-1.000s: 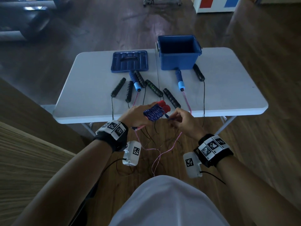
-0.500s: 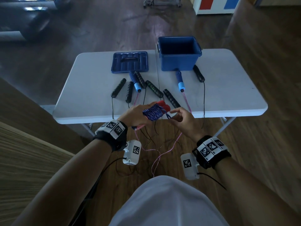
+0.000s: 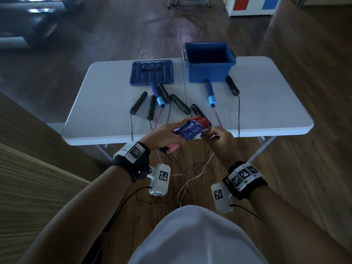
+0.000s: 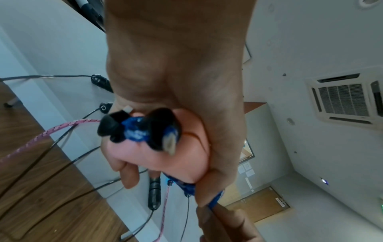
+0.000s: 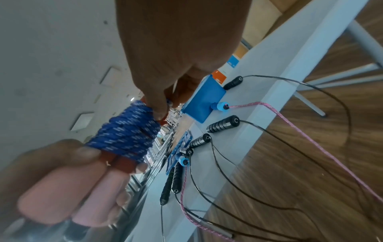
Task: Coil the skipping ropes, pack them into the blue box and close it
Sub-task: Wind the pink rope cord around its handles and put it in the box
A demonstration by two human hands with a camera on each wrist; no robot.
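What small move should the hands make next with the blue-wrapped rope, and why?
Probably tuck the cord's loose end under the wraps. The left hand grips the red-handled rope, already wound in blue cord; the right hand pinches its end. The blue box stands open.

Six black handles [image 3: 138, 103], two blue handles [image 3: 158, 95].

Dim light is lying over a dark wood-plank floor [image 3: 314, 54], a white folding table [image 3: 99, 103] is standing mid-room, a ceiling air vent [image 4: 342, 99] is showing above pale walls
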